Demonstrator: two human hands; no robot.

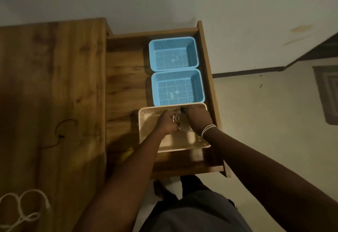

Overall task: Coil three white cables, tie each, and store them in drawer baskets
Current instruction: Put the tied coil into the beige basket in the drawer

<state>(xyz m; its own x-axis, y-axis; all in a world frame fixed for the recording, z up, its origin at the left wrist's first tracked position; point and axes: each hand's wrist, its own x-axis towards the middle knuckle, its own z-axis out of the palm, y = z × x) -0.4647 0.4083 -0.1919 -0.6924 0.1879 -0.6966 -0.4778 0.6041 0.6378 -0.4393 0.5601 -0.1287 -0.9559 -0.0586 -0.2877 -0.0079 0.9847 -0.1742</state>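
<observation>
Over beige basket (146, 136), hand-held coil (178, 122)

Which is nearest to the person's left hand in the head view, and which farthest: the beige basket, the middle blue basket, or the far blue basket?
From the left hand:
1. Beige basket, directly under the hand.
2. Middle blue basket, just beyond.
3. Far blue basket, at the drawer's back.
</observation>
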